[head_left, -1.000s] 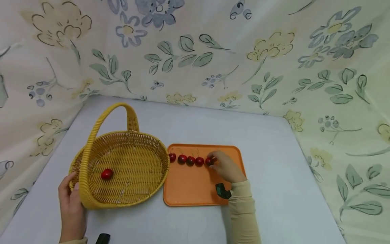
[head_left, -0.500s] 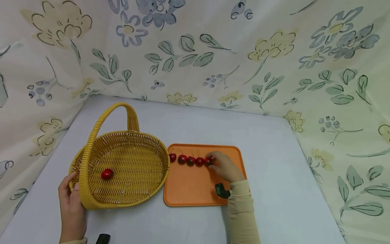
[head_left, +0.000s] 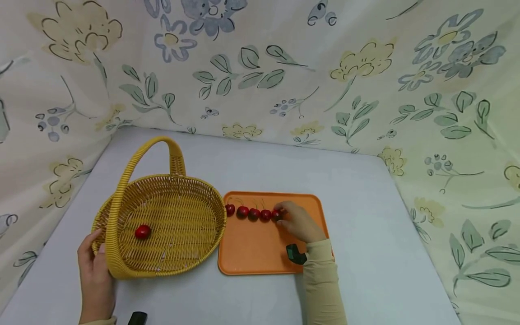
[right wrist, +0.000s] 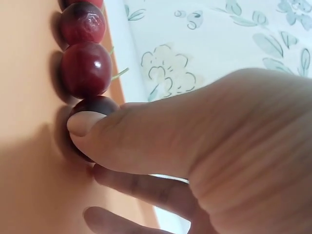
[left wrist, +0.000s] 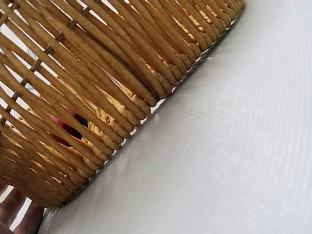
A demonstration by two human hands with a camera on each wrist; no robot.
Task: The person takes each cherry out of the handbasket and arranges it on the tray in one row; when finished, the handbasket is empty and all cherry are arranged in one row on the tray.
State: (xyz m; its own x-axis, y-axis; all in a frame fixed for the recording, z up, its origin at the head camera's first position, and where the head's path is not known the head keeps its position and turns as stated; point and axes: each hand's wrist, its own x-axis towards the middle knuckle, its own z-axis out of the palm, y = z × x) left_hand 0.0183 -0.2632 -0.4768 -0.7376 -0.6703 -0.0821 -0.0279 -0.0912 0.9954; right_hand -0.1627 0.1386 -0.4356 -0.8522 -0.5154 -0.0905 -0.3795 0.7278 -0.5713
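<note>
My right hand [head_left: 301,222] pinches a dark red cherry [right wrist: 92,104] at the right end of a row of cherries [head_left: 253,214] on the orange tray [head_left: 260,253]. In the right wrist view the thumb lies over that cherry, which sits against its neighbour [right wrist: 87,69]; green stems stick out toward the tray's far rim. At the left, my left hand [head_left: 97,275] grips the near-left rim of the yellow wicker basket [head_left: 178,234], thumb at the handle's base. One red fruit [head_left: 143,232] lies inside the basket, glimpsed between the weave in the left wrist view.
The basket's tall handle [head_left: 122,189] arches over its left side, and its right rim overlaps the tray's left edge. A white table [head_left: 357,216] carries both. Flower-printed cloth [head_left: 252,67] rises behind and at the sides.
My right hand has shifted slightly left with its cherry, bringing it up against the row, and the nearest cherries have edged left a touch. The left hand and basket stay put.
</note>
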